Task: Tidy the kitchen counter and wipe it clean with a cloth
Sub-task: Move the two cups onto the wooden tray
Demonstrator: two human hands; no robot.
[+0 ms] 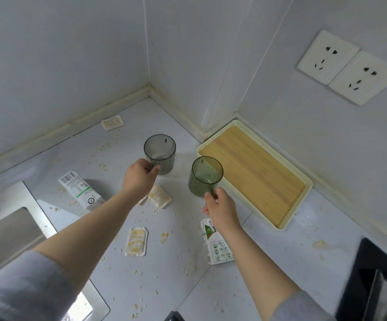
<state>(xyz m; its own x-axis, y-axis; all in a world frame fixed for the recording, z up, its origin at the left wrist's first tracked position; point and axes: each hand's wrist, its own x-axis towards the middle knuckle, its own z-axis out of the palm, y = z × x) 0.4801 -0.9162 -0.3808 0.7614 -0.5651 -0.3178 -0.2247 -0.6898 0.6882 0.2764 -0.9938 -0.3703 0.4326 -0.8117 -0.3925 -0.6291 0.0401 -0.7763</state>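
Counter (280,239) strewn with flakes (164,236) is our worksite. Leftmost, a white carton (81,193) lies flat, barcode up, its print too small to read. Our left hand (139,179) pinches the grey cup (160,156) near its base; our right hand (221,210) grips the green cup (205,177), both upright. Nearer us, a second carton (215,246) shows blurred green print. The tray (252,172) sits just right of the green cup, nearest our right hand.

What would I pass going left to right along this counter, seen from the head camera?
sink → left carton → grey cup → green cup → tray → hob
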